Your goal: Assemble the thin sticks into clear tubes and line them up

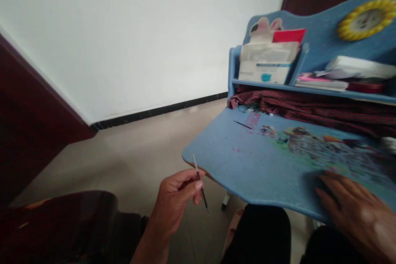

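Note:
My left hand (176,198) is closed in a pinch on a thin pen refill (201,185), held just off the left edge of a small blue desk (235,161). The refill slants from upper left to lower right, with its dark tip pointing down. My right hand (355,210) lies flat with fingers spread on the desk's printed top at the lower right, holding nothing. Another thin dark stick (243,124) lies on the desk near the back.
A red checked cloth (309,107) is bunched under the desk's shelf. The shelf holds a white box (262,70), papers, a red card (289,35) and books (321,82). A sunflower picture (366,18) decorates the back panel. Beige floor and a white wall lie to the left.

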The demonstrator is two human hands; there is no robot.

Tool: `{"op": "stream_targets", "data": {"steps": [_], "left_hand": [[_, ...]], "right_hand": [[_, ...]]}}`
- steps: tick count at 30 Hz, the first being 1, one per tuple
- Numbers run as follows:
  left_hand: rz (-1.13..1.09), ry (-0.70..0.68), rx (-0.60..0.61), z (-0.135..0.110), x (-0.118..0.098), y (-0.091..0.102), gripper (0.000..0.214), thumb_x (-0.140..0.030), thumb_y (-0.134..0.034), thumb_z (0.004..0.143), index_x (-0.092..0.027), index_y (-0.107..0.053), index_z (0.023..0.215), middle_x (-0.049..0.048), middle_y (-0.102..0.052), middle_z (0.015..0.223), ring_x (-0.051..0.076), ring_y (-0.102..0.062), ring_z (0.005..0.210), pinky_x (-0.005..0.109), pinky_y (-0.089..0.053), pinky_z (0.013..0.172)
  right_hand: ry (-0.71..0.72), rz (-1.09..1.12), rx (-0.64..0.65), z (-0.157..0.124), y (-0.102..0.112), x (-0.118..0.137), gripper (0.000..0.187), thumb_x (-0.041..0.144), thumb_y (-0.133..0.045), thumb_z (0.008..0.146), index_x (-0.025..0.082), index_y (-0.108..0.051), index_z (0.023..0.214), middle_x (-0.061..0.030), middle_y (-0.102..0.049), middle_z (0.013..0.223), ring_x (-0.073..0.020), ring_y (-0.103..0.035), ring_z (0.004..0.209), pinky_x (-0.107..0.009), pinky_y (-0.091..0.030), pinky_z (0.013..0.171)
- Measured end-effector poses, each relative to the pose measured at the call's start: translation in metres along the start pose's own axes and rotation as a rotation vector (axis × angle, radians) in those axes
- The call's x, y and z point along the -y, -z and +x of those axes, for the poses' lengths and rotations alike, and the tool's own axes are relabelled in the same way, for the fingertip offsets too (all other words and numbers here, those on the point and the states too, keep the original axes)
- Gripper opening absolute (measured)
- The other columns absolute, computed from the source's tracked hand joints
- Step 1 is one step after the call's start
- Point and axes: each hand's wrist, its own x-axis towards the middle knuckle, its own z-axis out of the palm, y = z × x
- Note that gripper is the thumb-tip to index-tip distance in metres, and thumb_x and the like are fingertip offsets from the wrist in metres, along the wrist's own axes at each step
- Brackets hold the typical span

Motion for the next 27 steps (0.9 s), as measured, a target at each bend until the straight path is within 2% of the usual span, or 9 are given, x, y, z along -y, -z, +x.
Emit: {"op": "stream_targets", "data": {"steps": [3, 8, 12, 14, 17, 20, 22, 25, 27], "left_hand": [[0.313, -0.149, 0.14, 0.014, -0.03, -0.024, 0.02, -0.028, -0.061, 0.068, -0.018, -0.066, 0.084, -0.0013, -0.056, 0.053, 0.01, -0.048, 0.042, 0.023, -0.039, 0.044], [1.018, -0.659, 0.414, 0.044, -0.067, -0.086, 0.022, -0.024, -0.045, 0.079, -0.02, -0.065, 0.087, 0.0051, -0.061, 0.075, 0.017, -0.057, 0.068, 0.028, -0.044, 0.063], [1.434, -0.829, 0.656, 0.07, -0.062, -0.148, 0.026, -0.009, -0.038, 0.076, -0.015, -0.063, 0.08, 0.01, -0.06, 0.076, 0.019, -0.058, 0.06, 0.03, -0.044, 0.057], [1.505, -0.917, 0.707, 0.084, -0.052, -0.175, 0.031, -0.001, -0.034, 0.072, -0.012, -0.062, 0.079, 0.0133, -0.061, 0.077, 0.023, -0.06, 0.065, 0.034, -0.044, 0.058], [1.553, -0.952, 0.757, 0.103, -0.04, -0.203, 0.03, 0.001, -0.035, 0.071, -0.01, -0.061, 0.078, 0.0163, -0.061, 0.08, 0.027, -0.061, 0.074, 0.036, -0.045, 0.062], [1.546, -0.937, 0.695, 0.11, -0.04, -0.211, 0.029, 0.001, -0.035, 0.072, -0.01, -0.06, 0.081, 0.0175, -0.06, 0.085, 0.027, -0.061, 0.076, 0.037, -0.045, 0.063], [1.524, -0.934, 0.636, 0.107, -0.044, -0.203, 0.029, 0.0, -0.034, 0.074, -0.011, -0.059, 0.085, 0.0159, -0.059, 0.087, 0.025, -0.061, 0.072, 0.035, -0.046, 0.061], [1.457, -0.937, 0.587, 0.09, -0.048, -0.172, 0.023, -0.011, -0.037, 0.08, -0.013, -0.059, 0.086, 0.0114, -0.059, 0.083, 0.02, -0.06, 0.065, 0.031, -0.046, 0.058], [1.308, -0.959, 0.565, 0.071, -0.046, -0.143, 0.023, -0.018, -0.037, 0.083, -0.015, -0.06, 0.083, 0.0085, -0.059, 0.077, 0.018, -0.059, 0.066, 0.028, -0.046, 0.06]], "right_hand": [[-0.102, -0.1, 0.036, 0.011, 0.003, 0.012, 0.034, 0.035, -0.039, 0.085, 0.013, -0.057, 0.103, -0.0142, -0.058, 0.107, -0.0291, -0.052, 0.102, -0.044, -0.044, 0.083], [-0.187, -0.118, 0.043, 0.024, 0.009, 0.019, 0.025, 0.029, -0.042, 0.085, 0.015, -0.058, 0.099, -0.0124, -0.059, 0.107, -0.0262, -0.053, 0.102, -0.04, -0.044, 0.082], [-0.212, -0.094, 0.044, 0.025, 0.011, 0.02, 0.023, 0.026, -0.043, 0.084, 0.016, -0.059, 0.098, -0.012, -0.058, 0.109, -0.0262, -0.052, 0.103, -0.04, -0.043, 0.084], [-0.213, -0.079, 0.038, 0.026, 0.011, 0.02, 0.023, 0.025, -0.043, 0.084, 0.017, -0.059, 0.098, -0.0116, -0.058, 0.109, -0.0258, -0.052, 0.103, -0.04, -0.043, 0.084], [-0.22, -0.065, 0.018, 0.027, 0.011, 0.02, 0.022, 0.024, -0.044, 0.083, 0.017, -0.059, 0.096, -0.0115, -0.059, 0.109, -0.0257, -0.053, 0.102, -0.04, -0.043, 0.083], [-0.229, -0.056, 0.012, 0.027, 0.01, 0.02, 0.022, 0.024, -0.045, 0.083, 0.017, -0.059, 0.097, -0.0117, -0.059, 0.108, -0.0259, -0.053, 0.102, -0.041, -0.043, 0.083], [-0.232, -0.047, 0.013, 0.027, 0.011, 0.02, 0.022, 0.024, -0.045, 0.083, 0.017, -0.059, 0.098, -0.0114, -0.059, 0.108, -0.0257, -0.053, 0.103, -0.041, -0.043, 0.084], [-0.234, -0.042, 0.005, 0.027, 0.012, 0.021, 0.021, 0.024, -0.045, 0.083, 0.017, -0.06, 0.097, -0.011, -0.059, 0.108, -0.0256, -0.053, 0.103, -0.041, -0.043, 0.084], [-0.226, -0.046, 0.009, 0.026, 0.012, 0.02, 0.021, 0.024, -0.045, 0.083, 0.017, -0.06, 0.096, -0.0115, -0.059, 0.108, -0.0261, -0.052, 0.104, -0.041, -0.042, 0.084]]}}
